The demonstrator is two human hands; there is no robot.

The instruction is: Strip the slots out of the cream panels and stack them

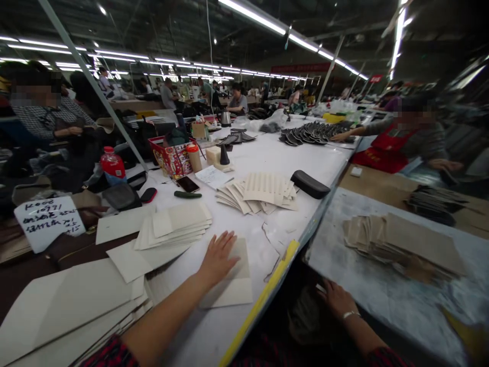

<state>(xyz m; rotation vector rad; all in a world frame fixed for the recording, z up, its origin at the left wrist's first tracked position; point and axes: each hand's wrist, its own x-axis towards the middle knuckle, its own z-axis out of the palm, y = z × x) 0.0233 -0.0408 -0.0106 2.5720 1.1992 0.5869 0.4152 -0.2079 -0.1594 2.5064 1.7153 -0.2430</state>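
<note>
Head camera: we have our left hand (pixel 219 257) laid over a pale panel (pixel 240 289) on the white table (pixel 260 155), fingers spread and gripping nothing. To steady the sheet well, we should press evenly through palm and fingertips and leave its corners uncreased. Our right hand (pixel 340 302) is lower, beside the grey bench (pixel 328 239), fingers partly curled by a small white object (pixel 321 288); we cannot tell whether they grip it. The panel lies nearer us than the fanned stack (pixel 263 189), left of the yellow strip (pixel 272 281): flat, off-white, straight-edged on its right, its upper part slightly darker, perhaps shadowed.
</note>
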